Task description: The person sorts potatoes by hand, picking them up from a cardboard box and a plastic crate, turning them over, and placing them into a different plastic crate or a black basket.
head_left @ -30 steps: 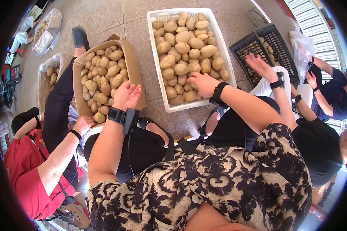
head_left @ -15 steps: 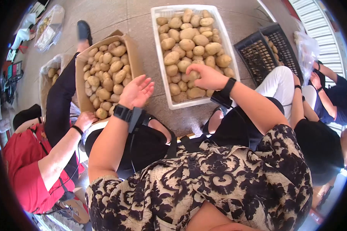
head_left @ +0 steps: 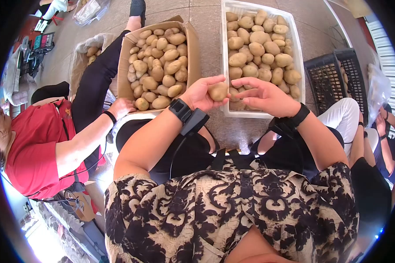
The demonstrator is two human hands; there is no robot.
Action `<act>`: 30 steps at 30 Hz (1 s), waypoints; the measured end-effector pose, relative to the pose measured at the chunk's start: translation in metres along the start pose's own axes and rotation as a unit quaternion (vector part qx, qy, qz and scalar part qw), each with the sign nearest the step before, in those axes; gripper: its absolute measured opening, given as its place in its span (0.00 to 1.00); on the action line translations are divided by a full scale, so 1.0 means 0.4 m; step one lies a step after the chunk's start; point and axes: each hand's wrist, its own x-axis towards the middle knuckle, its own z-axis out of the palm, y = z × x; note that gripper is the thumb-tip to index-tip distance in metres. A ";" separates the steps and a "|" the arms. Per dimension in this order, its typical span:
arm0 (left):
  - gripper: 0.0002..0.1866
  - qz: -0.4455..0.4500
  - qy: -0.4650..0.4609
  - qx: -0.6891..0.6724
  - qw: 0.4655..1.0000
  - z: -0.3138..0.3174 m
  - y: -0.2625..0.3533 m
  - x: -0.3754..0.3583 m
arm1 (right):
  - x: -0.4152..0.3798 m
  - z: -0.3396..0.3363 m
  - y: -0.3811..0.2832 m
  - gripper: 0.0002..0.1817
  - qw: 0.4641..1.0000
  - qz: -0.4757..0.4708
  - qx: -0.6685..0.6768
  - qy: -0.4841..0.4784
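Observation:
A potato (head_left: pixel 218 92) rests against the fingers and thumb of my left hand (head_left: pixel 198 94), which is closed around it between the two containers. Just to the right, my right hand (head_left: pixel 274 100) is open, with thumb and fingers apart and nothing in them. It hovers over the near left part of a white plastic crate (head_left: pixel 224 57) heaped with potatoes. Behind my left hand stands a cardboard box (head_left: pixel 194 52), also full of potatoes. Both my wrists carry black strapped devices.
At the left, a person in a red shirt has a hand (head_left: pixel 122 106) at the cardboard box's near corner. A black plastic crate (head_left: pixel 333 83) sits at the right, beside a person in white trousers. Another bag-lined box (head_left: pixel 78 65) of potatoes is farther left.
The potato is now in my left hand, which was empty and open. My right hand has moved back from the white crate's potatoes and opened. The whole view has shifted.

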 end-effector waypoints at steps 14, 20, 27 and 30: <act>0.13 0.124 0.246 0.002 0.961 -0.171 0.065 0.029 | 0.007 -0.053 0.051 0.18 0.986 0.054 -0.119 0.105; 0.11 0.203 0.379 -0.068 0.900 -0.208 0.102 0.001 | 0.001 -0.110 0.075 0.19 0.933 0.038 -0.306 0.184; 0.12 0.255 0.436 -0.035 0.862 -0.347 0.134 -0.001 | -0.021 -0.198 0.144 0.24 0.766 0.028 -0.546 0.338; 0.02 0.275 0.448 0.508 0.683 -0.598 0.137 0.043 | -0.033 -0.233 0.158 0.29 0.750 0.124 -0.550 0.346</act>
